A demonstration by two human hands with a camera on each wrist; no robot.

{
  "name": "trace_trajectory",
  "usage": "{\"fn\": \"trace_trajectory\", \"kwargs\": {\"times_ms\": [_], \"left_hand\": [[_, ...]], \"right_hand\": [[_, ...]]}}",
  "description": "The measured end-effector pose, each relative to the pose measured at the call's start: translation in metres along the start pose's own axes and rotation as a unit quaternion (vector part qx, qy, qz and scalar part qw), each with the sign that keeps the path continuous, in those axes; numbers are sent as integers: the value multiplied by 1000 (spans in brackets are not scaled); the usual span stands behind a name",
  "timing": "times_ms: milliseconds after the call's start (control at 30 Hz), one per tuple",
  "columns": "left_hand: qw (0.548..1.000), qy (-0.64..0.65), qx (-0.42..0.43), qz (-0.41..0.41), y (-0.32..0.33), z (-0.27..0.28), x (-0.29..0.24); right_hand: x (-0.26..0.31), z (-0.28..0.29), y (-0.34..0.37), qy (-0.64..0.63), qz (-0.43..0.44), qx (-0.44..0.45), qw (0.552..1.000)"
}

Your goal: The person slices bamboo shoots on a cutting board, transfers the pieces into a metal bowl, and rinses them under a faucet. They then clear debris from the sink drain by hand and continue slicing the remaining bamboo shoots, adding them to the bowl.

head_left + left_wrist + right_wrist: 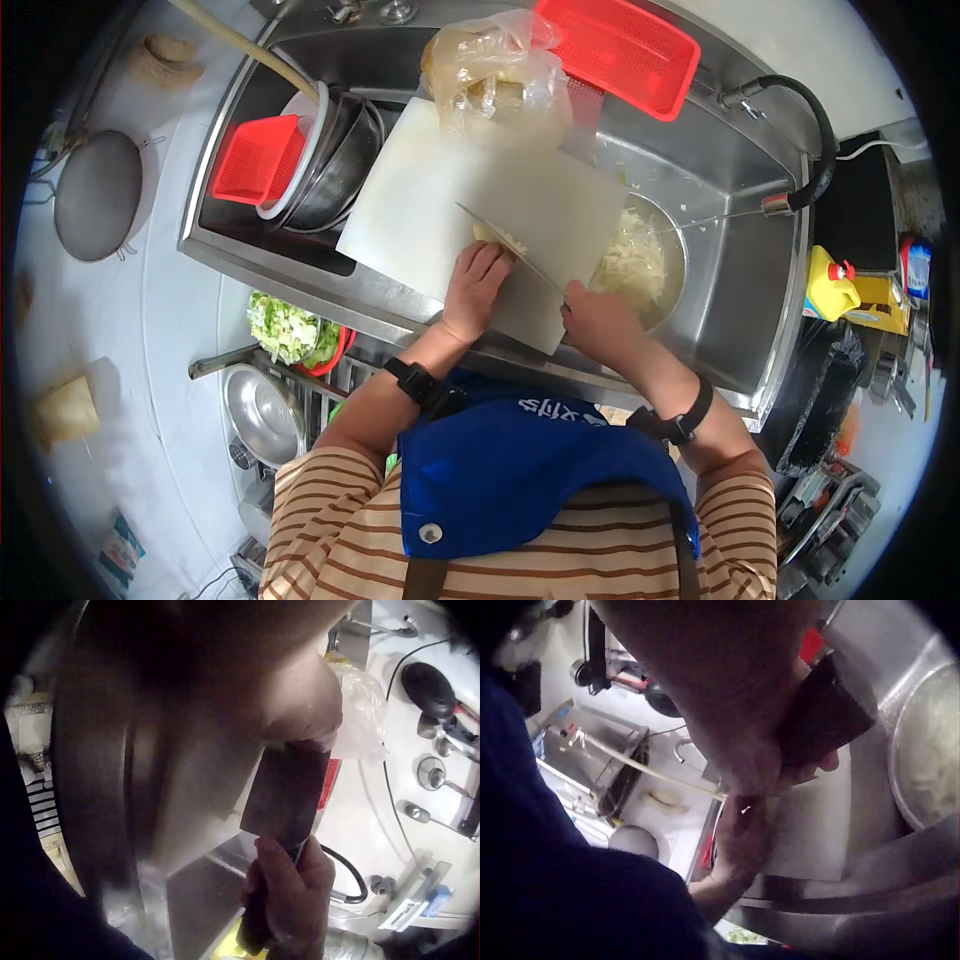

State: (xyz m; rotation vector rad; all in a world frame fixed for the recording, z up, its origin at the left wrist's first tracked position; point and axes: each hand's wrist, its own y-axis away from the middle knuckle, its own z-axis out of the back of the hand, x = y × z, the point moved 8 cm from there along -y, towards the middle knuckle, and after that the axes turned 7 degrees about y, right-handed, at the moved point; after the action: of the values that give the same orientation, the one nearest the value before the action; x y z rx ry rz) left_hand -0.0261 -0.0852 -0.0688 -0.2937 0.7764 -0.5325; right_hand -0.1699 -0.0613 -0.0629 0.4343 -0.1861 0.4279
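A cleaver (520,255) stands with its thin edge on the white cutting board (400,210). My right hand (603,325) grips its handle; the broad blade (289,791) shows face-on in the left wrist view. On the other side of the blade, my left hand (475,290) holds a pale vegetable piece (483,231) against the board with bent fingers. Thin pale slices (512,242) lie right along the blade. In the right wrist view the left hand (739,847) is seen beyond the right wrist, and the vegetable is hidden there.
The board spans the sink (740,240). Right of it sits a metal bowl (683,270) of pale shreds, under a running faucet (778,203). A plastic bag (495,85) rests on the board's far end, near a red basket (630,50). Stacked bowls (335,165) stand left.
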Motion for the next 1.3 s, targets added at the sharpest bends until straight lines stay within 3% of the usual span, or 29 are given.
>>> {"fn": "trace_trajectory", "kwargs": {"times_ms": [200, 267, 367, 467, 567, 700, 867, 1067, 1200, 1300], "left_hand": [[1000, 9, -11, -6, -2, 4, -1], [1000, 2, -14, -11, -3, 3, 0], [1000, -1, -15, 1, 0, 2, 4], [1000, 0, -13, 14, -1, 3, 4], [1000, 7, -16, -7, -2, 6, -1], [1000, 24, -11, 3, 1, 5, 5], [1000, 24, -14, 0, 1, 5, 4], [999, 48, -10, 14, 2, 5, 9], [999, 38, -20, 15, 3, 9, 6], [999, 40, -25, 8, 1, 11, 5]], "right_hand": [[9, 11, 3, 12, 8, -14, 1000], [-1, 4, -6, 1, -45, 39, 998], [-2, 12, -3, -47, -47, 7, 998], [11, 26, 5, -16, -8, 5, 1000], [1, 2, -6, -22, -47, 28, 998], [7, 15, -3, -40, -8, -20, 999], [8, 11, 4, -26, -33, 28, 999], [1, 9, 2, -79, -39, 2, 996], [14, 20, 8, -42, 0, 2, 999], [6, -4, 1, -60, -65, 53, 995]]}}
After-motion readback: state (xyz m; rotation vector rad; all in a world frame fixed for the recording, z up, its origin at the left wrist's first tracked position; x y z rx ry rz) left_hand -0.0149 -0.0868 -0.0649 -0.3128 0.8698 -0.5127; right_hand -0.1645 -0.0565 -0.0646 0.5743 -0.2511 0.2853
